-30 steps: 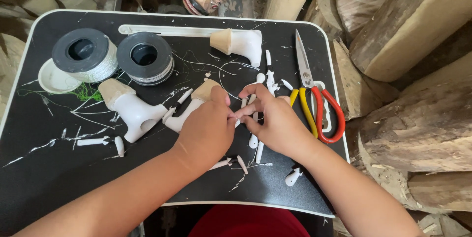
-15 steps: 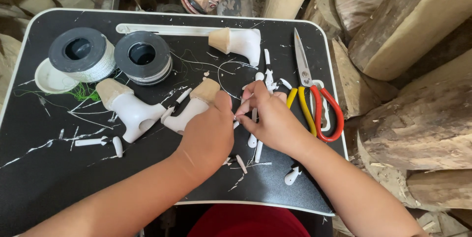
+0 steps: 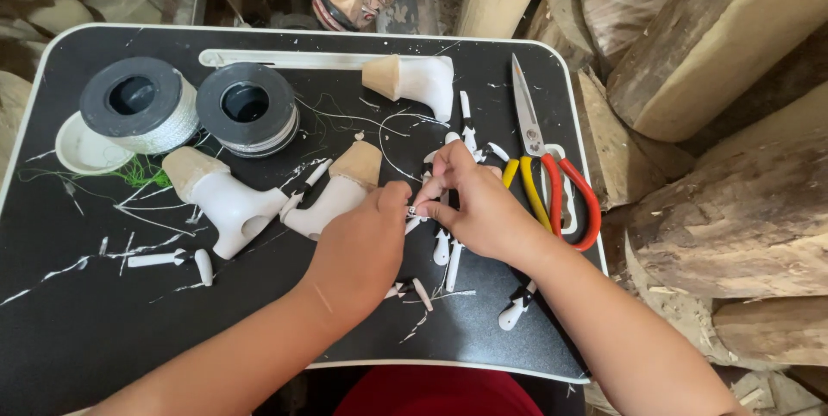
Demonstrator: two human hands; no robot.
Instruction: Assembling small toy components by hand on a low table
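Two thread spools (image 3: 141, 105), three white carved pieces (image 3: 226, 199), one pair of scissors (image 3: 543, 166), one white lid (image 3: 79, 150)

bare forearms, no sleeves — left hand (image 3: 358, 248), right hand (image 3: 483, 209) ungloved

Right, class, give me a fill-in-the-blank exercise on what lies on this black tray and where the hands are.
1. The two spools of thread stand at the tray's far ____ corner.
2. The scissors have red and ____ handles.
3. The left hand and right hand meet near the ____ of the black tray.
4. Three white boot-shaped pieces have ____-coloured tops.

Missing words: left; yellow; middle; tan
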